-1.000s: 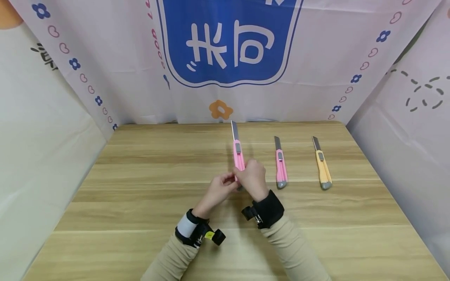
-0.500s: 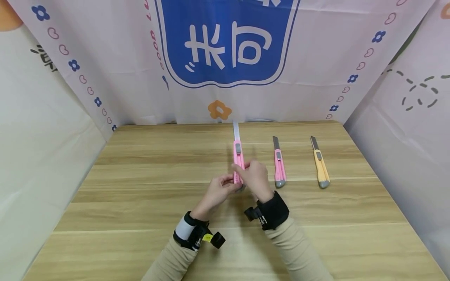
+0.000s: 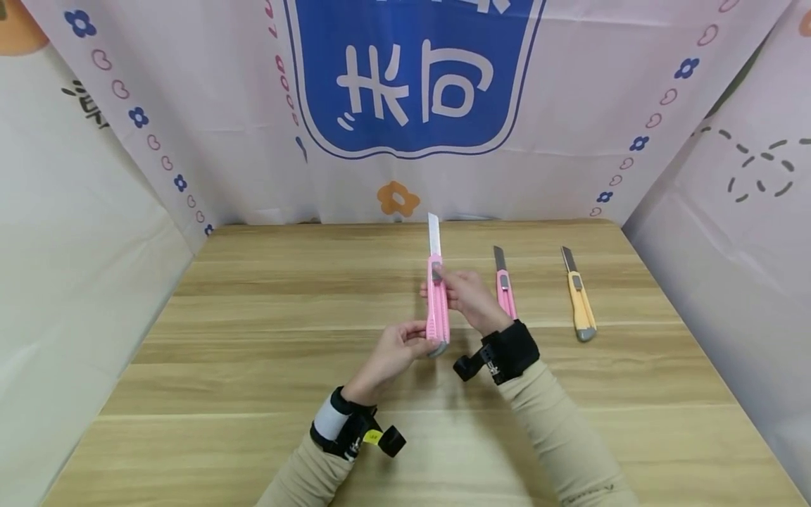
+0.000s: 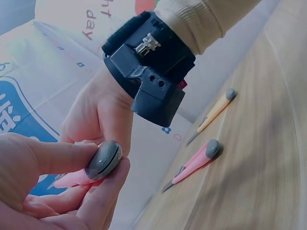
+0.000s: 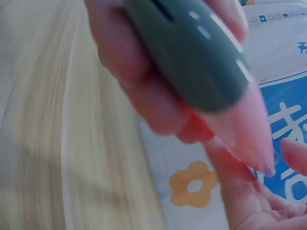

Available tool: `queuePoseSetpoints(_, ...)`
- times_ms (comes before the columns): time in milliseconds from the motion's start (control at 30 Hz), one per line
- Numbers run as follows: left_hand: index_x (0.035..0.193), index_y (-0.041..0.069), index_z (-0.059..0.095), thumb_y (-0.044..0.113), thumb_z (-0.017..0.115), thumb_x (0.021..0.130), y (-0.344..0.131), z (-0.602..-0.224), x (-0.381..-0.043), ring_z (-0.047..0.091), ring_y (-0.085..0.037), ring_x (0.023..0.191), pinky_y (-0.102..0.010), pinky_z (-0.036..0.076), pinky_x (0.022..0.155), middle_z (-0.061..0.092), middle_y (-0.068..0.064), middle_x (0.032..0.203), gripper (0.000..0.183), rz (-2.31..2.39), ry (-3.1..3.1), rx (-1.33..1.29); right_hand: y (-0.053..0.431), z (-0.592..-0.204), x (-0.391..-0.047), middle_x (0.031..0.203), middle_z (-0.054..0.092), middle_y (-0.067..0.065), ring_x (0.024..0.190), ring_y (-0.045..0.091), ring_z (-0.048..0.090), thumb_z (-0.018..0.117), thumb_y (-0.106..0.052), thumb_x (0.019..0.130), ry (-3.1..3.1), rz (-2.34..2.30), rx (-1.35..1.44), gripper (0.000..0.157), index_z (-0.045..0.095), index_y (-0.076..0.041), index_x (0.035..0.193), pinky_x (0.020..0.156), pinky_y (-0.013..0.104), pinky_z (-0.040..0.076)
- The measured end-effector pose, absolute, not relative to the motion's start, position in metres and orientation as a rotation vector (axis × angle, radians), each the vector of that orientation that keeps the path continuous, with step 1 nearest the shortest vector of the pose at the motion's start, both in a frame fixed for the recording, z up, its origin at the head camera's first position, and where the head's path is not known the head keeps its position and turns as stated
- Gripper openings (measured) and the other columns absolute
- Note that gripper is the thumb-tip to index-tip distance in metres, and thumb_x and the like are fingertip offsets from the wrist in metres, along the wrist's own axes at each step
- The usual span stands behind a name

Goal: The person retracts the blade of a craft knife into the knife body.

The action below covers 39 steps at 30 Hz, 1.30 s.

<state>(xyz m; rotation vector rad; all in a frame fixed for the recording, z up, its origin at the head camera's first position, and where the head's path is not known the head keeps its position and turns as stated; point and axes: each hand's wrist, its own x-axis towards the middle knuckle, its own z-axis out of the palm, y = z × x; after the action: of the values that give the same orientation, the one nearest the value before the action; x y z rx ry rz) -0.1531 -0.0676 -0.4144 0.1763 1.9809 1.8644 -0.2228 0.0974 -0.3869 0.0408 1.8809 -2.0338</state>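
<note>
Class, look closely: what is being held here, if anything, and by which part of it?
A pink utility knife: the left grip pinches its end at the grey cap; the right grip holds the upper handle, thumb at the grey slider.

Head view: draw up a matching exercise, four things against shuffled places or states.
1. Yellow cutter
2. Left hand
3. Right hand
4. Blue emblem

A. Thumb at the grey slider of the held pink cutter
B. Printed on the cloth
C. Lies on the table, blade out
D. Pinches the held pink cutter near its grey end

Pairs: 1-C, 2-D, 3-A, 4-B
</note>
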Motion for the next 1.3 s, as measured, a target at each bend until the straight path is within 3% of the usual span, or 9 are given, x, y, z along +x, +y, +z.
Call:
queuePoseSetpoints(367,0.128,-0.009,0.053,0.003,0.060,0.090,-0.0681,-0.4179,-0.1513,0.064,-0.001,0.085,-0.016,0.055,0.081,0.063,-0.028,0.118,0.040,1.846,1.971,0.205,0.0976,-0.3848,-0.2280,0.093,0.077,0.007,0.076,0.008,0.073,0.051,-0.037,0.099,1.784,-2.079,0.118,0.053,0.052,0.006,0.130,0.074,0.024,0.063)
queuePoseSetpoints(533,0.128,-0.009,0.053,0.003,0.061,0.090,-0.0679,-0.4179,-0.1510,0.064,-0.002,0.086,-0.016,0.055,0.081,0.064,-0.027,0.118,0.040,1.845,1.962,0.201,0.0958,-0.3840,-0.2293,0.079,0.077,-0.002,0.073,0.007,0.073,0.053,-0.036,0.099,1.816,-2.076,0.127,0.053,0.053,0.007,0.129,0.074,0.025,0.063)
queuePoseSetpoints(667,0.128,-0.008,0.053,0.003,0.061,0.089,-0.0692,-0.4180,-0.1510,0.064,-0.002,0.086,-0.017,0.056,0.082,0.065,-0.024,0.117,0.041,1.849,1.946,0.189,0.0934,-0.3856,-0.2309,0.076,0.076,-0.003,0.072,0.007,0.073,0.054,-0.034,0.098,1.860,-2.081,0.123,0.049,0.056,0.007,0.125,0.075,0.026,0.063)
queuePoseSetpoints(900,0.126,-0.010,0.054,0.000,0.062,0.087,-0.0713,-0.4187,-0.1514,0.064,-0.004,0.085,-0.016,0.056,0.079,0.067,-0.017,0.108,0.041,1.859,1.934,0.211,0.0916,-0.3871,-0.2317,0.080,0.077,0.008,0.066,0.009,0.073,0.053,-0.024,0.099,1.879,-2.146,0.092,0.042,0.057,0.011,0.123,0.071,0.028,0.064)
queuePoseSetpoints(1300,0.128,-0.008,0.054,0.000,0.061,0.088,-0.0731,-0.4137,-0.1502,0.064,-0.002,0.085,-0.017,0.056,0.081,0.067,-0.021,0.113,0.041,1.850,1.911,0.176,0.0903,-0.3860,-0.2289,0.071,0.076,0.000,0.067,0.008,0.073,0.052,-0.021,0.100,1.883,-2.149,0.086,0.041,0.057,0.013,0.121,0.069,0.026,0.063)
